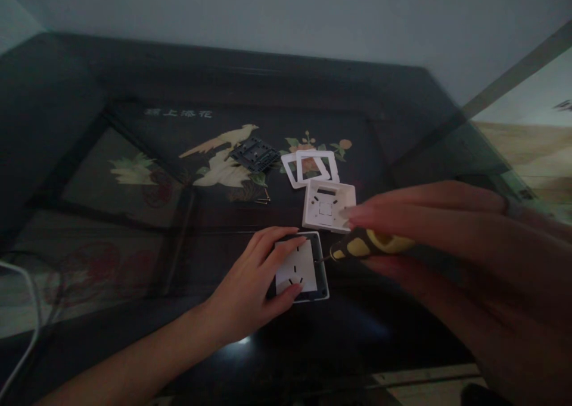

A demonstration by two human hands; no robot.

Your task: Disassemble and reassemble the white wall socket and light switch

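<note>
A white wall socket (307,275) with plug slots lies on the dark table near its front, with a dark strip showing along its right side. My left hand (263,275) grips it, fingers over the top edge and thumb on the lower face. In my right hand (429,233) is a screwdriver (360,246) with a yellow and black handle. Its thin shaft points left, and the tip meets the dark strip at the socket's right side. Just above the socket sits an open white back box (333,198), close to my right fingertips.
Two white frames (318,158) overlap behind the back box. A dark square plate (254,154) lies to their left, with several screws (263,200) in front of it. The glossy table (214,227) has a bird-and-flower picture. A white cable (33,310) hangs at the left.
</note>
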